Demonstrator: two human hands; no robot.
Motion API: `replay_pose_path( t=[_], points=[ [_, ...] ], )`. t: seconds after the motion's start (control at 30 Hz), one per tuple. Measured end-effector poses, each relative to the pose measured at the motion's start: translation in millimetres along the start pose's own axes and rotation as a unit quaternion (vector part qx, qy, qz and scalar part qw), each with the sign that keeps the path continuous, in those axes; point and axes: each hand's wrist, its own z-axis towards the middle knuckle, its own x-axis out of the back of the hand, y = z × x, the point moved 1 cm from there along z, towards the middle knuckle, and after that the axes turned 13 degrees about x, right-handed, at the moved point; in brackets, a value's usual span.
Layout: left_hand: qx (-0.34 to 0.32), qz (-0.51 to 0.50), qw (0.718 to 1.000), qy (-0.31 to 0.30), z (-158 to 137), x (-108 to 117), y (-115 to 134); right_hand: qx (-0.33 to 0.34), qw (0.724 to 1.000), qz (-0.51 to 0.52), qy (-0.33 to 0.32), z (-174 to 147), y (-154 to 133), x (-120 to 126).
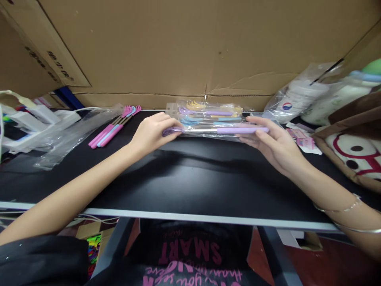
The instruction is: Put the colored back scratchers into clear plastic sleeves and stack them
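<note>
Between my two hands is a purple back scratcher [238, 130] in a clear plastic sleeve, held level above the black desk. My left hand [157, 129] is closed around its claw end, which the fingers partly hide. At the other end, the thumb and fingers of my right hand [270, 139] pinch the purple handle. Just behind it lie several bagged back scratchers [212, 113] in yellow, purple and blue. Off to the left, loose pink and blue back scratchers [110, 133] lie together with their claws pointing away from me.
Empty clear plastic sleeves [80, 137] lie at the left beside a white power strip [44, 127]. A bagged cup [300, 99], pink cards [302, 139] and a cartoon-faced bag [357, 147] crowd the right. Cardboard [178, 51] walls the back of the black desk [193, 182].
</note>
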Motion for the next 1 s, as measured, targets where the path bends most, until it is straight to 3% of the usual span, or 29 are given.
replay_pose_path(
  t=[0.07,0.13,0.2,0.3,0.37,0.5,0.6,0.7,0.8,0.9,1.0],
  points=[
    [-0.027,0.044,0.998,0.032,6.4,2.6,-0.7,0.072,0.995,-0.059,0.016,-3.4,-7.2,-1.8],
    [-0.053,0.079,0.994,0.053,15.7,3.9,-0.9,0.181,0.968,-0.170,0.028,-6.9,-16.4,-1.3],
    [-0.070,0.099,0.990,0.067,27.5,3.3,-0.2,0.302,0.909,-0.285,0.013,-10.5,-26.6,0.1],
    [-0.059,0.115,0.990,0.066,47.2,-1.1,4.5,0.440,0.820,-0.358,-0.075,-15.3,-41.9,-1.1],
    [-0.043,0.115,0.992,0.035,58.6,-5.8,10.1,0.435,0.798,-0.386,-0.155,-17.1,-49.2,-7.0],
    [-0.048,0.117,0.991,-0.035,71.6,-21.4,22.6,0.299,0.787,-0.433,-0.322,-19.2,-47.6,-31.3],
    [-0.077,0.143,0.986,-0.051,74.5,-40.8,29.0,0.351,0.723,-0.447,-0.392,-21.7,-37.4,-49.9],
    [-0.088,0.158,0.981,-0.071,73.7,-59.1,33.4,0.453,0.649,-0.470,-0.391,-23.3,-28.2,-59.7],
    [-0.097,0.179,0.975,-0.093,67.4,-63.9,38.5,0.503,0.608,-0.493,-0.366,-23.6,-23.4,-62.6],
    [-0.142,0.179,0.970,-0.088,50.7,-52.9,45.7,0.500,0.605,-0.510,-0.353,-23.7,-20.8,-62.7],
    [-0.186,0.123,0.972,-0.079,23.2,-35.1,54.2,0.478,0.627,-0.510,-0.344,-24.6,-18.4,-61.7]
  ],
)
